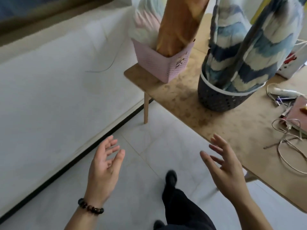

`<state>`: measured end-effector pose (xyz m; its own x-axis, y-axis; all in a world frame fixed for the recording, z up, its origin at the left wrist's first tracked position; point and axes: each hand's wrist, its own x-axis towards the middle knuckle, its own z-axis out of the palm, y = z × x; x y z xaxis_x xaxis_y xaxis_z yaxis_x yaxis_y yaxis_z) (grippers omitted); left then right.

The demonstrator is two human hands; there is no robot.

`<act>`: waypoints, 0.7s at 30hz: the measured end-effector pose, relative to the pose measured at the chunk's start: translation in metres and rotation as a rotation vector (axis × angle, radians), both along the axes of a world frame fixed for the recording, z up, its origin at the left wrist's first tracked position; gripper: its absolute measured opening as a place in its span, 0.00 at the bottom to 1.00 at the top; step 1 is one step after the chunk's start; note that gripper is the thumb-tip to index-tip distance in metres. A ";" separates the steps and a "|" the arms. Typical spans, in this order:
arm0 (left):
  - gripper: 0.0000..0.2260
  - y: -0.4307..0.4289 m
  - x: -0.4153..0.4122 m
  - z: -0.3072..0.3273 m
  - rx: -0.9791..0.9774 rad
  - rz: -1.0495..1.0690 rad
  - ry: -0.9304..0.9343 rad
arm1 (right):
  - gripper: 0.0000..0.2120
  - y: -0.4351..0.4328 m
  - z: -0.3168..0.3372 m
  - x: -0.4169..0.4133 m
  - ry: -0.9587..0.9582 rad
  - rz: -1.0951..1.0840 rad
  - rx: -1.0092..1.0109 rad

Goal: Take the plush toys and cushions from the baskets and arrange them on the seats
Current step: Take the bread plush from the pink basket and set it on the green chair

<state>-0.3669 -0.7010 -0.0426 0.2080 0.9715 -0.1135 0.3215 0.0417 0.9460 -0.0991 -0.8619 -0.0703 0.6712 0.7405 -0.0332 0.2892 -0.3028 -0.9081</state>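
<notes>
A person stands on a pale tiled floor (141,183) between a white upholstered seat (58,90) and a wooden tabletop (182,105). The left hand (104,165), a beaded bracelet (90,207) at its wrist, and the right hand (227,168) are raised with palms facing each other. Each grip is slack, fingers spread, holding nothing.

On the tabletop, a pink basket (166,65) near the corner holds a tan cushion (179,22) and a pastel plush (146,19). Just beside it, a dark grey basket (216,99) holds a blue-and-white cushion (245,47) standing upright. Loose cables (289,146) and a pink notebook (299,110) lie at the tabletop's right end. A dark band edges the seat's base.
</notes>
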 end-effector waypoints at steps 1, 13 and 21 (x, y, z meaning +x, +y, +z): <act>0.20 0.026 0.013 -0.005 0.002 -0.023 0.005 | 0.32 0.021 -0.006 0.006 0.006 -0.028 0.006; 0.19 0.332 0.150 0.008 0.100 -0.188 0.050 | 0.35 0.320 0.002 0.118 -0.048 -0.100 0.006; 0.22 0.491 0.211 -0.010 0.126 -0.392 0.069 | 0.47 0.467 0.030 0.154 -0.140 -0.345 0.009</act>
<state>-0.1558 -0.2099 -0.0526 0.5608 0.8276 -0.0253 0.3526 -0.2110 0.9117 0.0549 -0.3953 -0.0405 0.8789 0.4700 0.0819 0.2931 -0.3965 -0.8700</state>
